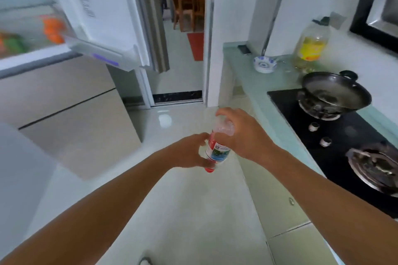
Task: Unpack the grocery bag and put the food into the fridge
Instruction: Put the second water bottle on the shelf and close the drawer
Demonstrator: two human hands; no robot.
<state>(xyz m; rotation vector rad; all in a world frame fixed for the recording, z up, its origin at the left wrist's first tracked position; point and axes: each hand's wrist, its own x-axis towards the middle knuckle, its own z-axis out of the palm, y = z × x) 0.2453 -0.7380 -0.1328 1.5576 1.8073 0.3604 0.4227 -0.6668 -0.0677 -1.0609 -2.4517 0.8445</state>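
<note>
A clear plastic water bottle (217,149) with a red label and red cap hangs over the floor in the middle, cap end pointing toward me. My right hand (241,133) grips its upper body. My left hand (191,153) holds its lower part near the cap. The fridge (64,101) stands at the left with its upper door (103,13) swung open. Orange fruit (52,29) and green produce sit on a shelf inside. The grocery bag is not in view.
A green counter (243,75) runs along the right with a black gas hob (336,146), a wok (336,92), a patterned bowl (264,64) and a large oil bottle (312,44). A doorway (183,28) opens straight ahead.
</note>
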